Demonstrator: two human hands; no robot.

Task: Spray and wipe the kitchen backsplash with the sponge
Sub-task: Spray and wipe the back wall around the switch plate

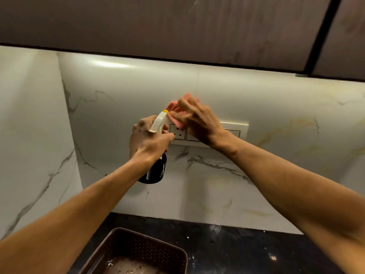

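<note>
A: Progress?
B: Mid-task, I'd say. Both tools are up at the backsplash [118, 91], so pick-up is done. The sponge [172, 105] sits on the wall just above the socket plate [237, 125], overlapping its top left corner. I can't make out any droplets or wet streaks, so can't tell how much is sprayed or wiped.
A: What's left, then?
B: Likely most of the wall. That's the left side panel, the stretch below the plate and the long run to the right with yellowish marks. Those could be marble veining or stains, can't tell.
A: Right hand?
B: Right hand [197, 119] lies over the sponge, fingers [184, 104] spread and slightly bent, pushing it flat against the wall. It reads as a press, not a pinch. The thumb side is hidden, so I'm not sure it hooks an edge.
A: Left?
B: Left hand [147, 140] grips the spray bottle [155, 171], fingers wrapped tight round the neck under the white head. The black body hangs below the fist. The yellow nozzle tip points up and right, almost touching the sponge's lower left edge. Whether a finger is on the trigger is hidden, can't tell.
A: Spraying now?
B: No mist visible. My guess is it's either wetting the sponge or about to hit the wall beside it. Liquid that near the socket is a risk.
A: Anything else?
B: Dark surface [227, 244] below, speckled with pale bits. Brown perforated basket [177, 254] at the bottom edge. Dark cabinets [177, 26] above.
</note>
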